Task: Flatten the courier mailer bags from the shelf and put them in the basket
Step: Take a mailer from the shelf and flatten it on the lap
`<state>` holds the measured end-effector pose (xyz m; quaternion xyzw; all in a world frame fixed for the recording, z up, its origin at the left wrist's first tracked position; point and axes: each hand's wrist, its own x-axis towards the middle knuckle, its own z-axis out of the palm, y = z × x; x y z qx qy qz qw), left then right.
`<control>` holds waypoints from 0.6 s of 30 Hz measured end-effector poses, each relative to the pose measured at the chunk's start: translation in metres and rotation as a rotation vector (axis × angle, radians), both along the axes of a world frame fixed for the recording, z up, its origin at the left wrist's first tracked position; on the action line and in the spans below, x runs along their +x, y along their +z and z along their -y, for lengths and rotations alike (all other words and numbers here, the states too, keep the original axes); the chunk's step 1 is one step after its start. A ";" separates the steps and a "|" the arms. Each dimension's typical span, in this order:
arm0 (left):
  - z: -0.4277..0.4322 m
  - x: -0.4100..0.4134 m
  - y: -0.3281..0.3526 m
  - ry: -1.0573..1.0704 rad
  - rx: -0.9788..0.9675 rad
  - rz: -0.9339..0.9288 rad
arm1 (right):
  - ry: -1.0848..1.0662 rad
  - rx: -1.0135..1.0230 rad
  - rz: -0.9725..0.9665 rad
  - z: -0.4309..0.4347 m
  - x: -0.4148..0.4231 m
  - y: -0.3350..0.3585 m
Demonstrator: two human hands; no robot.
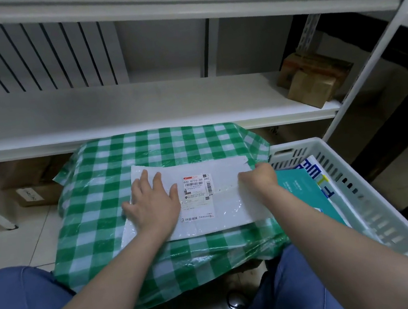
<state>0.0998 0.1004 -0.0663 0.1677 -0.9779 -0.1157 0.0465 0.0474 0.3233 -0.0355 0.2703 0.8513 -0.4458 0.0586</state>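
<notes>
Checked cloth [125, 154] | left hand [152, 205] flat on mailer [226, 177] | right hand [260, 176]: fingertips hidden

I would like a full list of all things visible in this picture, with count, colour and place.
shelf: one, white, at the back
cardboard boxes: two, brown, right end of the shelf's middle board
checked cloth: one, green and white, before the shelf
white mailer bag: one, white, flat on the checked cloth
basket: one, white, right of the cloth
teal mailer: one, teal, inside the basket
printed mailer: one, white and blue, inside the basket
left hand: one, flat on the bag's left half
right hand: one, fingers curled at the bag's right edge
</notes>
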 end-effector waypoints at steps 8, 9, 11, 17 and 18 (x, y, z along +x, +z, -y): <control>-0.017 -0.016 0.017 0.022 -0.007 -0.061 | 0.183 -0.303 0.016 -0.038 0.009 0.000; -0.024 -0.020 0.020 0.004 -0.001 -0.086 | 0.131 -0.297 -0.043 -0.046 0.011 0.003; -0.038 -0.026 0.027 -0.043 0.012 -0.142 | -0.033 -0.355 -0.152 -0.064 0.008 0.004; -0.102 -0.040 0.027 -0.263 0.009 -0.127 | -0.582 -0.572 -0.360 -0.112 0.009 -0.012; -0.115 -0.041 0.026 -0.306 0.004 -0.107 | -0.636 -0.582 -0.366 -0.123 0.010 -0.016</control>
